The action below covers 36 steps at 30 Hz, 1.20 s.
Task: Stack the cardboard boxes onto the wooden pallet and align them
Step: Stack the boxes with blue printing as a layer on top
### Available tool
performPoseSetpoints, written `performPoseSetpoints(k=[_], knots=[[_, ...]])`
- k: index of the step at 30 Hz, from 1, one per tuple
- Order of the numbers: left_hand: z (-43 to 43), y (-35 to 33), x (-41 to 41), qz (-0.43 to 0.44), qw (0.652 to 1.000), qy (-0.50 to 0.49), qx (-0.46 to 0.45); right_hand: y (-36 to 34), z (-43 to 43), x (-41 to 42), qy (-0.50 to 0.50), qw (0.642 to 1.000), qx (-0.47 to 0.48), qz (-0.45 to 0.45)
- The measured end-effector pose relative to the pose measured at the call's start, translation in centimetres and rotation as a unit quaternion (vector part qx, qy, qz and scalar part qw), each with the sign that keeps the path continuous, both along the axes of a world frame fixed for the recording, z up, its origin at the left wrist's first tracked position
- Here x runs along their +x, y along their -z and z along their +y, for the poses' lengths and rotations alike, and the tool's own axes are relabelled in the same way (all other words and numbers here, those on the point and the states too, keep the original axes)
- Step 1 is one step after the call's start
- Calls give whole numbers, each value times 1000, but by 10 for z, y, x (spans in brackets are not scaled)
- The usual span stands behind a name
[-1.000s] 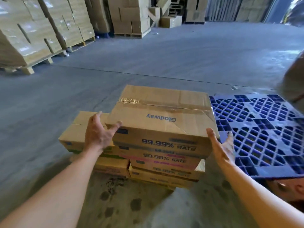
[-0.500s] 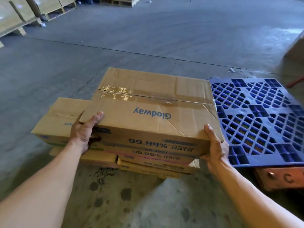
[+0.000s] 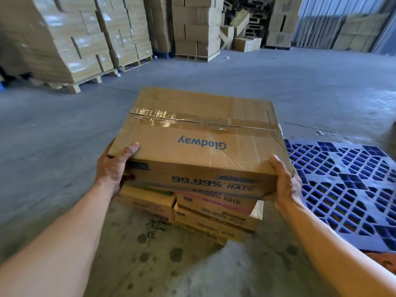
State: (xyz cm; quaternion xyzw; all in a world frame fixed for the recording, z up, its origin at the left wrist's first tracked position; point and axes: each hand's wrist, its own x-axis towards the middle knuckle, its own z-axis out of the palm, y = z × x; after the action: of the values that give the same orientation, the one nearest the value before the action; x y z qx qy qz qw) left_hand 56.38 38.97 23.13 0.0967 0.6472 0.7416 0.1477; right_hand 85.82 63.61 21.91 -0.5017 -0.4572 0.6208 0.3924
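A flat brown cardboard box point(image 3: 199, 138) printed "Glodway" and "99.99% RATE" is held up in front of me, taped across its top. My left hand point(image 3: 113, 168) grips its near left corner, thumb on top. My right hand point(image 3: 282, 185) grips the near right corner, thumb on the top edge. Below it a low pile of similar boxes point(image 3: 216, 215) lies on the concrete floor. A blue plastic grid pallet point(image 3: 347, 189) lies on the floor just right of the pile, bare on the part I see.
Tall wrapped stacks of cartons on wooden pallets point(image 3: 70, 43) stand at the back left. More stacked cartons point(image 3: 197, 26) and loose boxes line the far wall. Open grey concrete floor point(image 3: 278, 82) lies between them and me. An orange object point(image 3: 385, 259) shows under the blue pallet's near edge.
Both hands went from reaching to gripping the top box's near corners. The box has come up off the pile, and my view has tilted up to show the far stacks.
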Motion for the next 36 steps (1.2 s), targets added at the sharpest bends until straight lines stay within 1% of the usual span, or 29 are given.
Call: performPoseSetpoints(k=[4, 8, 10, 12, 15, 18, 21, 25, 27, 30, 34, 36], knots=[[-106, -31, 51, 0, 998, -63, 12, -37, -68, 21, -74, 996, 37, 11], [-214, -60, 105, -18, 991, -131, -9, -74, -134, 24, -145, 988, 17, 42], [-266, -72, 132, -23, 984, -177, -7, -91, -169, 17, -199, 979, 21, 47], [-316, -84, 166, -26, 971, -237, 6, -100, -205, 5, -257, 964, 0, 64], [-388, -88, 213, -21, 949, -314, 2, -106, -256, -8, -332, 940, 14, 74], [-456, -84, 277, -40, 913, -407, 7, -99, -313, -16, -409, 909, 17, 75], [-501, -80, 358, -45, 858, -512, -12, -81, -373, -6, -488, 869, -4, 80], [-551, -53, 456, -71, 792, -606, -11, -46, -452, 23, -573, 817, -28, 60], [-580, -34, 505, -91, 760, -643, -4, -24, -494, 45, -612, 789, -35, 42], [-630, 0, 571, -125, 727, -675, 16, 12, -550, 84, -664, 746, -47, 20], [-707, 53, 644, -173, 668, -722, 41, 70, -620, 143, -710, 701, -63, -35], [-744, 86, 676, -208, 636, -740, 61, 103, -649, 180, -736, 670, -59, -78]])
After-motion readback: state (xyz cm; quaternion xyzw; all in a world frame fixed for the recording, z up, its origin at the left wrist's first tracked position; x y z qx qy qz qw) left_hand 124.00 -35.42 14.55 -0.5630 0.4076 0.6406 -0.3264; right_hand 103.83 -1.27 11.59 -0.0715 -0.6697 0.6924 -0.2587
